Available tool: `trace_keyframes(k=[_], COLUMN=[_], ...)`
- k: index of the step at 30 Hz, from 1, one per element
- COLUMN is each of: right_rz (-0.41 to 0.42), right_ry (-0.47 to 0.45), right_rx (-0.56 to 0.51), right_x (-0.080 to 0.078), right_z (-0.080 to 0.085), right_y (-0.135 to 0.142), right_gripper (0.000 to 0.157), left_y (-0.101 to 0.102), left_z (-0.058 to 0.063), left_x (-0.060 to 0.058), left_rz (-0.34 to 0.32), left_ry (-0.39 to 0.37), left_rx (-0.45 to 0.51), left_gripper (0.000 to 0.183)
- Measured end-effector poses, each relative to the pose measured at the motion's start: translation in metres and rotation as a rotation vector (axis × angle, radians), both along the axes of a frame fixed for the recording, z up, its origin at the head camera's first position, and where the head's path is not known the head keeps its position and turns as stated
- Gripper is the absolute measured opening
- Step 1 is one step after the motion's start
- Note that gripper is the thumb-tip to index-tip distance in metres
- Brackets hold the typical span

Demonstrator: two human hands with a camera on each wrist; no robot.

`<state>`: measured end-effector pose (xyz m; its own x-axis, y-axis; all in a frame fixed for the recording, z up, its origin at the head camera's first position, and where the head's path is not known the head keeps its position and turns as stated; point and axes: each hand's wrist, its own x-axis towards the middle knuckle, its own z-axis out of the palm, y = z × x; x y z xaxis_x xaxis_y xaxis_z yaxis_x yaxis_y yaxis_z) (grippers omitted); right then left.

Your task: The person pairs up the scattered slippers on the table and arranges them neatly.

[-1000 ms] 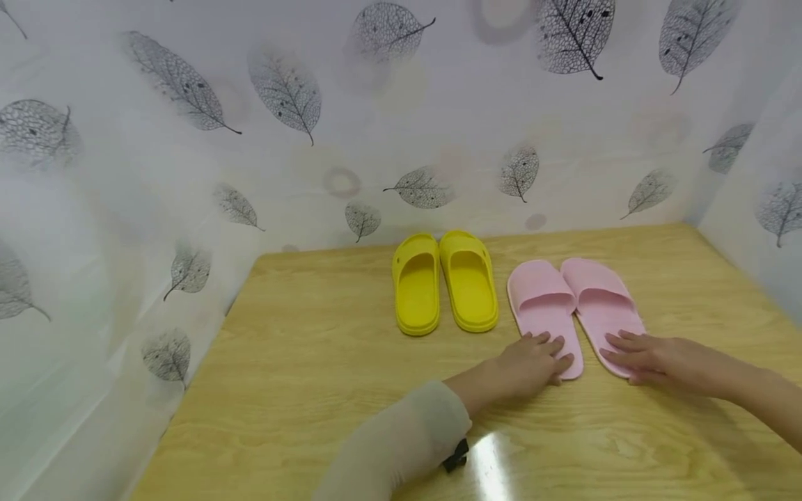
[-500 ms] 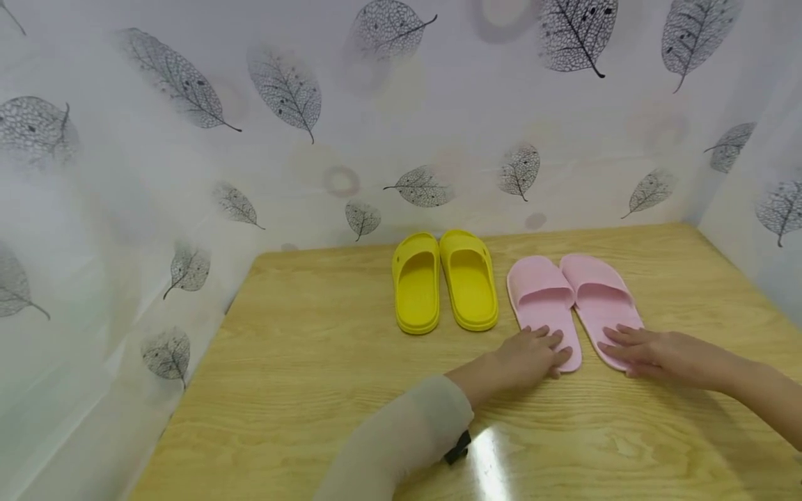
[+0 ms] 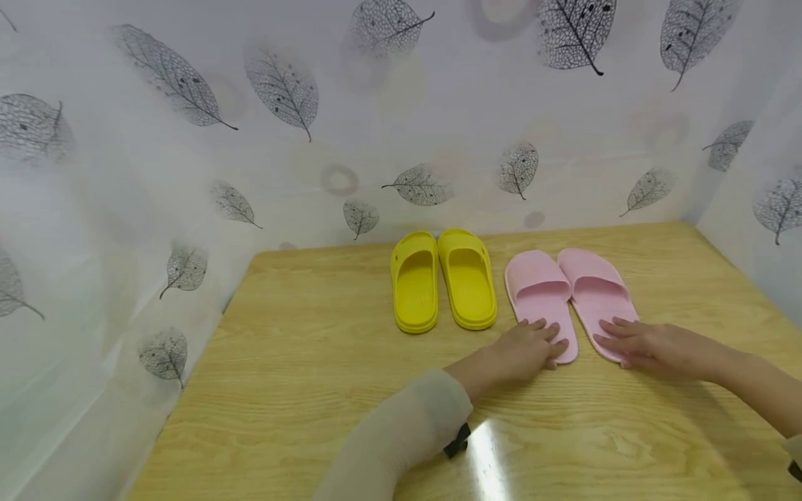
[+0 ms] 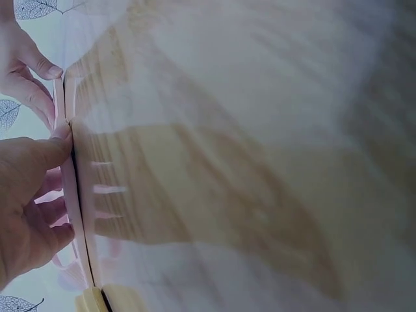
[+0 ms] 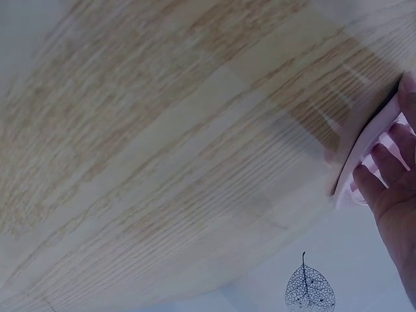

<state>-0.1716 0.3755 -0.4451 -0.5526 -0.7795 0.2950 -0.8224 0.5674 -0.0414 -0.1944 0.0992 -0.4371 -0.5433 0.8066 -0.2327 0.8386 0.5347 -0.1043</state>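
My left hand (image 3: 526, 350) rests on the heel part of the left pink slipper (image 3: 542, 306), its fingers spread over the insole. In the left wrist view the thumb of this left hand (image 4: 29, 205) touches the slipper's heel edge. My right hand (image 3: 658, 350) lies likewise on the heel of the right pink slipper (image 3: 603, 292), fingers extended. In the right wrist view the right hand (image 5: 393, 185) is cut off by the frame edge, with fingertips on the slipper. Both slippers lie flat, toes toward the wall, their inner sides touching near the straps.
A pair of yellow slippers (image 3: 416, 296) stands left of the pink ones, toes toward the wall. Wood-grained tabletop (image 3: 301, 390) extends to the left and front. Leaf-printed sheeting (image 3: 401, 104) encloses the back and sides.
Both hands have slid the pink slippers a little away from me, toward the back wall. The yellow slippers have stayed in place.
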Motion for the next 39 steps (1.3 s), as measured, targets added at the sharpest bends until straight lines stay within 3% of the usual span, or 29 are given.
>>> trace_keyframes(k=[7, 17, 39], right_rz=[-0.032, -0.007, -0.048], right_ry=[-0.003, 0.017, -0.064], right_rx=[0.026, 0.054, 0.087], right_x=[-0.004, -0.013, -0.025], right_z=[0.0, 0.003, 0.005], right_y=[0.001, -0.004, -0.005], right_gripper=[0.061, 0.055, 0.049], left_y=[0.002, 0.004, 0.008], left_z=[-0.001, 0.002, -0.003], left_x=[-0.003, -0.007, -0.013], left_rz=[0.017, 0.065, 0.095], left_ry=[0.002, 0.024, 0.086], left_rx=[0.002, -0.024, -0.015], left_gripper=[0.05, 0.048, 0.045])
